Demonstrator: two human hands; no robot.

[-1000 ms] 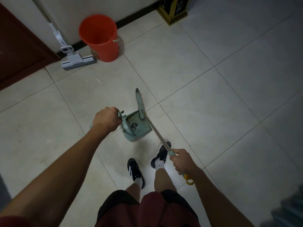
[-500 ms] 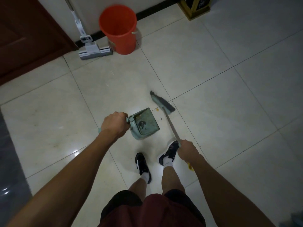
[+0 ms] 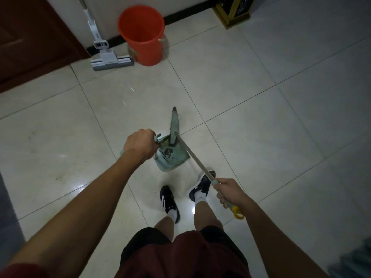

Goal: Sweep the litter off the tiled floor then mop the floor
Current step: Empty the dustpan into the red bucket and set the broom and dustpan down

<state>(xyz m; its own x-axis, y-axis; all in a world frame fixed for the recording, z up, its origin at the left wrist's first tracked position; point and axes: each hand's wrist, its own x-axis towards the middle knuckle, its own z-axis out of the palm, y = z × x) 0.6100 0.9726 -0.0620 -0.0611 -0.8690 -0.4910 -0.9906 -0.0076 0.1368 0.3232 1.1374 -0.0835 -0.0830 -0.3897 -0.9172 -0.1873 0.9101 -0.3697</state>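
Here, left hand [image 3: 139, 145] fisted on dustpan [image 3: 170, 157] handle, right hand [image 3: 228, 192] w/ fingers round broom [image 3: 187, 149].

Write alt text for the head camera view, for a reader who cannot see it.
Seen from above, a person's left hand grips a green dustpan on a pale tiled floor, while the right hand holds a broom whose head rests at the pan's mouth. An orange bucket and a white mop stand by the far wall.
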